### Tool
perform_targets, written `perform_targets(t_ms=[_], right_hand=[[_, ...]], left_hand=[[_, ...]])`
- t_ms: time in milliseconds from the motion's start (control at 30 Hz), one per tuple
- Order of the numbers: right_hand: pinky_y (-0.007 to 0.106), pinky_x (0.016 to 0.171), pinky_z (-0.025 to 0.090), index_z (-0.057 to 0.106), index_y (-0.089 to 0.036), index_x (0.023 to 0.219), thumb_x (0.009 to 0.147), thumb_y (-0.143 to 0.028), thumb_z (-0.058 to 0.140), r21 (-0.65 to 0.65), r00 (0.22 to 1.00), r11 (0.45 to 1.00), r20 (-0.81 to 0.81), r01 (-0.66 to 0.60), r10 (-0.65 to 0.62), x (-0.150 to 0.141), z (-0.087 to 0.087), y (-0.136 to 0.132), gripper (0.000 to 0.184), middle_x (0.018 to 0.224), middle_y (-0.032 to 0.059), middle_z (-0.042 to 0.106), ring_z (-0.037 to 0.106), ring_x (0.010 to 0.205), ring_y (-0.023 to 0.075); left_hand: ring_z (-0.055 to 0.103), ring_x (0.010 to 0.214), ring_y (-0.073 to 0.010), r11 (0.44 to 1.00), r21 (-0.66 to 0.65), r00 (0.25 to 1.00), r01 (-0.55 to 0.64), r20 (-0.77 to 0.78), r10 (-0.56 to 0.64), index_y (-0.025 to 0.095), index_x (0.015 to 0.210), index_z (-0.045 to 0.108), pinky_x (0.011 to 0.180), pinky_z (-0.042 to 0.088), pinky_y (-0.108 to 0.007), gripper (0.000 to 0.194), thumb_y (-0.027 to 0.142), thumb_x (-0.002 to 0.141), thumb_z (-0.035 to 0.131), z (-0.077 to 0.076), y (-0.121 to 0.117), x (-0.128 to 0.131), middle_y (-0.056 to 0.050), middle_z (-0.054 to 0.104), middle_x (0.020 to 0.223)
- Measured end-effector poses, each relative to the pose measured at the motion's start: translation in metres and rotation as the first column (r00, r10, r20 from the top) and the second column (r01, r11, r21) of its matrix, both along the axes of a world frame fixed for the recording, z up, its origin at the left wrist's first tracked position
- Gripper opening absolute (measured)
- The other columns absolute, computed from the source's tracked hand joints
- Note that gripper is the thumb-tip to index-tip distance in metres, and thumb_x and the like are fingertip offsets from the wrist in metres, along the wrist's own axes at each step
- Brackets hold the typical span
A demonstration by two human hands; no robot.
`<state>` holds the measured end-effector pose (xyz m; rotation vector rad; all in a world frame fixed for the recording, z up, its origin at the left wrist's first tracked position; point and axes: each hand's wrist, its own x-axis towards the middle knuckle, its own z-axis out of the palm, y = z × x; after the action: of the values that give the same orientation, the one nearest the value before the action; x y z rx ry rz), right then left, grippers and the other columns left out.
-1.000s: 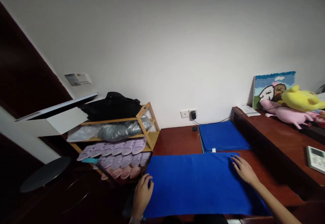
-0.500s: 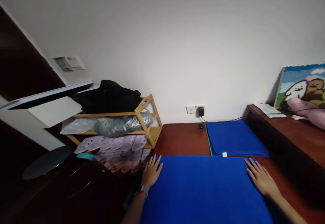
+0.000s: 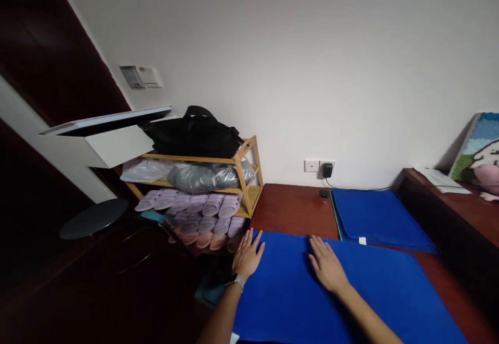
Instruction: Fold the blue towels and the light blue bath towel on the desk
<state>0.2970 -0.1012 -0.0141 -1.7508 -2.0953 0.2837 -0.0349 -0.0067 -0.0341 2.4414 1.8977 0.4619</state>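
A blue cloth (image 3: 288, 292) lies spread flat on the reddish-brown wooden tabletop (image 3: 292, 206). At its far left corner rests my left hand (image 3: 248, 254), fingers stretched out, with a watch on the wrist. My right hand (image 3: 327, 266) is flat over the cloth near the middle of its far edge, fingers extended and holding nothing. Behind the spread cloth sits a folded blue cloth (image 3: 378, 214) with a green edge and a small white tag.
Left of the table stands a wooden rack (image 3: 249, 177) with a black bag (image 3: 195, 133) and several lilac slippers (image 3: 212, 204). A black plug (image 3: 327, 170) is in the wall socket. A raised wooden ledge (image 3: 468, 214) borders the right side. A round stool (image 3: 93, 218) stands far left.
My right hand has moved left from the cloth's far right corner to the middle of its far edge. My left hand stays at the left corner. The view has turned left.
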Motion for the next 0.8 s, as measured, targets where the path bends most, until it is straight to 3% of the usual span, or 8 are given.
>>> perform_targets(t_ms=[100, 200, 300, 400, 567, 667, 800], right_hand=[[0.057, 0.125, 0.019, 0.025, -0.024, 0.163, 0.103, -0.059, 0.021, -0.123, 0.998, 0.99, -0.017, -0.068, 0.067, -0.043, 0.01, 0.022, 0.069, 0.167, 0.0036, 0.026, 0.021, 0.155, 0.0295], [0.056, 0.126, 0.016, 0.024, -0.024, 0.163, 0.103, -0.059, 0.021, -0.162, 0.999, 0.986, 0.009, -0.031, 0.033, -0.027, 0.007, 0.018, 0.069, 0.167, 0.0042, 0.025, 0.019, 0.156, 0.0278], [0.052, 0.127, 0.016, 0.03, -0.022, 0.161, 0.103, -0.059, 0.021, -0.138, 0.997, 0.988, 0.048, 0.067, -0.061, 0.03, -0.008, -0.007, 0.069, 0.165, 0.0045, 0.03, 0.022, 0.155, 0.0251], [0.051, 0.127, 0.018, 0.035, -0.021, 0.159, 0.101, -0.059, 0.024, -0.112, 0.975, 0.971, 0.096, 0.211, -0.201, 0.111, -0.026, -0.039, 0.07, 0.164, 0.0047, 0.035, 0.024, 0.154, 0.0249], [0.052, 0.124, 0.027, 0.047, -0.021, 0.153, 0.095, -0.059, 0.022, -0.058, 0.882, 0.886, 0.151, 0.459, -0.447, 0.243, -0.049, -0.074, 0.073, 0.159, 0.0069, 0.044, 0.032, 0.151, 0.0299], [0.05, 0.121, 0.032, 0.052, -0.028, 0.148, 0.093, -0.061, 0.019, -0.011, 0.84, 0.847, 0.128, 0.532, -0.527, 0.282, -0.055, -0.082, 0.073, 0.155, 0.0039, 0.051, 0.035, 0.149, 0.03], [0.053, 0.121, 0.031, 0.052, -0.025, 0.149, 0.09, -0.06, 0.023, 0.016, 0.84, 0.845, 0.099, 0.535, -0.533, 0.286, -0.058, -0.084, 0.074, 0.156, 0.0082, 0.05, 0.034, 0.149, 0.0332]], left_hand=[[0.025, 0.155, -0.0311, 1.0, -0.013, 1.0, 0.009, -0.012, -0.009, 0.029, 0.158, 0.038, 0.122, 0.027, -0.049, 0.058, 0.051, 0.104, 0.037, -0.001, 0.003, -0.001, -0.007, 0.029, 0.169], [0.025, 0.155, -0.0313, 1.0, -0.018, 1.0, 0.011, -0.025, -0.011, 0.029, 0.158, 0.039, 0.123, 0.027, -0.049, 0.058, 0.051, 0.104, 0.037, 0.0, 0.006, -0.001, -0.007, 0.029, 0.168], [0.025, 0.155, -0.0312, 0.999, -0.032, 1.0, 0.007, -0.029, -0.008, 0.029, 0.157, 0.039, 0.122, 0.028, -0.049, 0.058, 0.051, 0.103, 0.037, 0.0, 0.008, -0.002, -0.008, 0.029, 0.168], [0.026, 0.154, -0.0316, 0.999, -0.035, 1.0, 0.006, -0.015, -0.007, 0.029, 0.157, 0.04, 0.121, 0.029, -0.05, 0.058, 0.051, 0.103, 0.038, 0.001, 0.01, -0.002, -0.009, 0.029, 0.168], [0.028, 0.154, -0.0305, 1.0, -0.03, 1.0, -0.004, 0.0, 0.004, 0.03, 0.156, 0.042, 0.121, 0.028, -0.05, 0.057, 0.05, 0.102, 0.039, 0.0, 0.013, -0.002, -0.008, 0.035, 0.166], [0.029, 0.153, -0.0296, 1.0, -0.02, 1.0, -0.002, 0.006, 0.002, 0.03, 0.155, 0.043, 0.122, 0.026, -0.049, 0.057, 0.049, 0.102, 0.039, -0.001, 0.014, -0.002, -0.007, 0.038, 0.165], [0.029, 0.153, -0.0295, 1.0, -0.014, 1.0, -0.003, -0.005, 0.003, 0.03, 0.155, 0.044, 0.122, 0.026, -0.049, 0.056, 0.048, 0.103, 0.038, 0.0, 0.014, -0.001, -0.007, 0.037, 0.165]])
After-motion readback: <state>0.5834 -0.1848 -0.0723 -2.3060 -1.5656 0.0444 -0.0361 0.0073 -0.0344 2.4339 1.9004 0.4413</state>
